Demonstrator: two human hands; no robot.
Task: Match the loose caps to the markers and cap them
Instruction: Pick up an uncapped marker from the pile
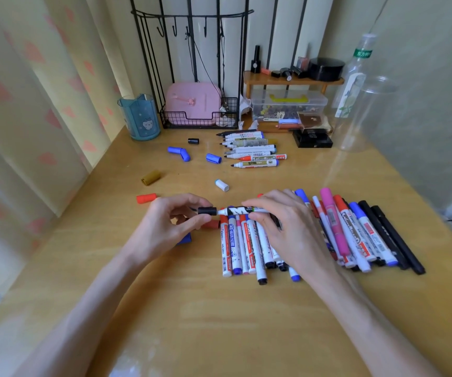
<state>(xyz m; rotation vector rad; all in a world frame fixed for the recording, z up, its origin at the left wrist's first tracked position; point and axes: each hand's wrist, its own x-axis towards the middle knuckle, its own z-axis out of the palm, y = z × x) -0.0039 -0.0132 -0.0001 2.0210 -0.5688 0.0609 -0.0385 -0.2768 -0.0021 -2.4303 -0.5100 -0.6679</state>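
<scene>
Now, black cap (207, 210) pinched between left fingers (192, 221), at the tip of a marker (237, 211) gripped by right fingers (258, 205).

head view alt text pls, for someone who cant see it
A person's left hand pinches a black cap at the tip of a marker held by the right hand, over a wooden desk. Capped markers lie in a row beneath the hands, uncapped markers sit farther back, and loose caps in blue, red, white and tan lie scattered between.

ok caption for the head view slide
Left hand holds a black cap at the tip of the marker gripped by the right hand
</scene>
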